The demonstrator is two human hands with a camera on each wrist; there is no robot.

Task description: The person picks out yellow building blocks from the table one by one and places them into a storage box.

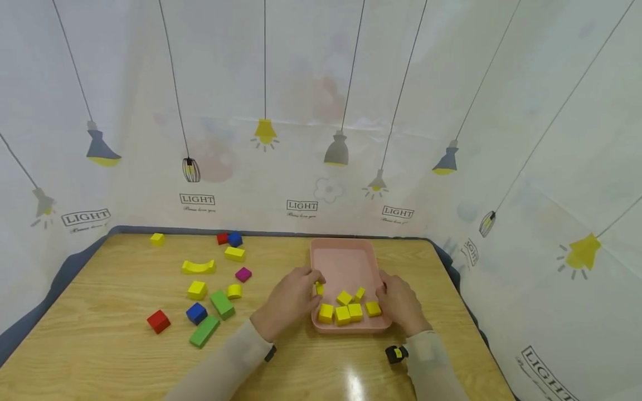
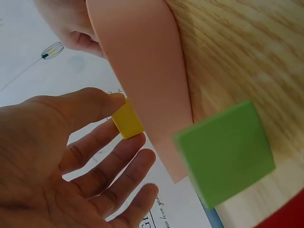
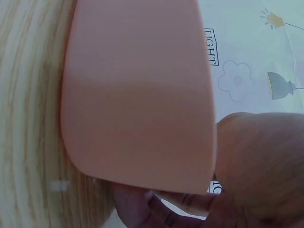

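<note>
A pink tray stands on the table, with several yellow blocks gathered in its near half. At its left rim my left hand pinches a small yellow block between thumb and fingertips; the left wrist view shows the block right by the tray's wall. My right hand grips the tray's right side. In the right wrist view the tray's outer wall hides part of that hand, while curled fingers show beyond the corner.
Left of the tray lie loose blocks: green, blue, red, magenta and several yellow ones, one a curved piece. A printed sheet with lamp drawings rises behind the table.
</note>
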